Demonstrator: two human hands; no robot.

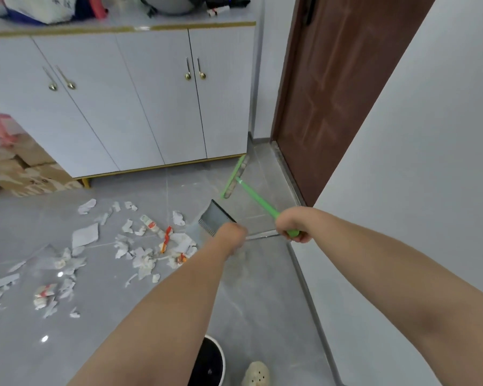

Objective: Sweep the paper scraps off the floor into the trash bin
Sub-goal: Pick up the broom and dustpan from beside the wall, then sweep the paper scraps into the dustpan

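White paper scraps (134, 246) with a few red-printed wrappers lie scattered over the grey floor at the left and centre. My right hand (294, 224) grips the green handle of a broom (255, 197), whose green head (234, 176) rests on the floor by the cabinet corner. My left hand (230, 234) grips the handle of a grey dustpan (215, 217), which sits just right of the scraps. A round white bin with a black inside (211, 360) shows at the bottom edge, partly hidden by my left forearm.
A pale grey cabinet (117, 101) with gold handles runs along the back. Cardboard boxes (25, 174) stand at the left. A brown door (340, 87) and a grey wall (416, 190) close the right side. A beige shoe (255, 374) is beside the bin.
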